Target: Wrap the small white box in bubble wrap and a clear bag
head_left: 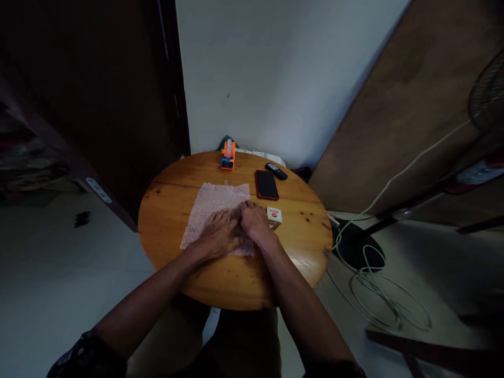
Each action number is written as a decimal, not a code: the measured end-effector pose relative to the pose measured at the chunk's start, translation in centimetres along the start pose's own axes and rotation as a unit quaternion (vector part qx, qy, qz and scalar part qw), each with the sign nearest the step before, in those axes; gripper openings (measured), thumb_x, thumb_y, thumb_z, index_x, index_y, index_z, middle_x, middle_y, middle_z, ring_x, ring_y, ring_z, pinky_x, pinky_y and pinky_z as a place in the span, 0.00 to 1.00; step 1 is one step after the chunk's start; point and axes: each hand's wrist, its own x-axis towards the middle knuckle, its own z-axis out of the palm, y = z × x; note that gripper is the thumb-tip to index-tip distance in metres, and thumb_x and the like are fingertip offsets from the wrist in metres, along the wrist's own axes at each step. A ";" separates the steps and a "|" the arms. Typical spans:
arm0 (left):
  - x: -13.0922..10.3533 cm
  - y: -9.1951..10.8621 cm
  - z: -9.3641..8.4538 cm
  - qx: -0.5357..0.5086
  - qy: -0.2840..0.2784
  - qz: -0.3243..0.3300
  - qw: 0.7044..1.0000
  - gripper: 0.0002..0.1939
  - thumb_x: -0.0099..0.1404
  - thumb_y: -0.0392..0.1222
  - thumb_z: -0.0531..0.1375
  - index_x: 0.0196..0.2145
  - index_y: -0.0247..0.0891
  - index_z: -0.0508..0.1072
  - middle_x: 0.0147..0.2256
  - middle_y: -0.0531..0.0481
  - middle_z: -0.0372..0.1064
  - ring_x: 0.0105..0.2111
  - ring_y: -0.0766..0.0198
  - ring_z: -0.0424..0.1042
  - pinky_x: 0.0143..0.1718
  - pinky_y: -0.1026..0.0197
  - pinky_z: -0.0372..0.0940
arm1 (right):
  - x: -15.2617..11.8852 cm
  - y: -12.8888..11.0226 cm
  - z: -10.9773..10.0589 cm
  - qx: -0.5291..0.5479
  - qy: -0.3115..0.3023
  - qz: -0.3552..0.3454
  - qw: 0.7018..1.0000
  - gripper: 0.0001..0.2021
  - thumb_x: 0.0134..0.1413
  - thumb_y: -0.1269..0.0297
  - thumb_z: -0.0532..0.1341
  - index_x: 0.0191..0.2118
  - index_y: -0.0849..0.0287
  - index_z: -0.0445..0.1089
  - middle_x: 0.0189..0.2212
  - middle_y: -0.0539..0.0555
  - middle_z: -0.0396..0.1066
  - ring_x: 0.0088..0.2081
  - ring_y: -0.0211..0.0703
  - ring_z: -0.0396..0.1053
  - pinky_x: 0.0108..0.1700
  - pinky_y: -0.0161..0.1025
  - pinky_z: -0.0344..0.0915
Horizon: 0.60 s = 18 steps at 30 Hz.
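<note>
A sheet of pinkish bubble wrap [212, 199] lies flat on the round wooden table [165, 210]. My left hand [218, 235] rests on the sheet with its fingers spread. Close beside it, at the sheet's right part, my right hand [255, 219] has its fingers bent together over a dark item between the two hands; what its fingertips hold is too small to make out. Just right of my right hand stands a small white and brown box [274, 216], partly behind the hand.
An orange tape dispenser [228, 155] stands at the table's back edge. A red-edged phone [266, 185] and a black remote [276, 170] lie behind the box. Coiled white cable [388, 299] and a fan base [358, 244] are on the floor at right.
</note>
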 end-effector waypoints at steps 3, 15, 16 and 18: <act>-0.3 0.1 0.6 0.008 0.000 0.006 1.000 0.34 0.62 0.57 0.62 0.62 0.40 0.66 0.68 0.37 0.51 0.68 0.39 0.48 0.67 0.35 0.43 | 0.0 -0.1 -0.6 0.010 0.012 -0.022 1.000 0.19 0.62 0.76 0.51 0.55 0.66 0.70 0.56 0.66 0.69 0.55 0.54 0.67 0.53 0.43 0.61; -0.3 0.3 0.4 0.018 -0.009 -0.005 1.000 0.37 0.61 0.63 0.60 0.63 0.42 0.67 0.66 0.35 0.55 0.67 0.34 0.48 0.66 0.33 0.43 | -3.4 7.4 -2.4 0.047 -0.002 0.061 0.997 0.26 0.52 0.68 0.65 0.58 0.60 0.66 0.55 0.65 0.72 0.54 0.59 0.70 0.51 0.50 0.64; -0.3 0.3 0.4 0.016 -0.010 -0.006 1.000 0.38 0.61 0.63 0.60 0.63 0.41 0.67 0.66 0.35 0.54 0.68 0.33 0.48 0.66 0.33 0.42 | -3.6 8.2 -2.1 0.055 -0.004 0.071 0.996 0.23 0.53 0.66 0.65 0.55 0.61 0.68 0.52 0.64 0.74 0.50 0.58 0.72 0.49 0.49 0.65; -0.3 0.3 0.4 0.008 -0.007 -0.005 1.000 0.38 0.61 0.63 0.61 0.64 0.42 0.66 0.66 0.34 0.54 0.68 0.33 0.48 0.66 0.32 0.42 | -3.7 8.8 -1.9 0.124 0.022 0.085 0.988 0.18 0.52 0.62 0.65 0.49 0.60 0.70 0.44 0.60 0.76 0.44 0.54 0.73 0.45 0.46 0.66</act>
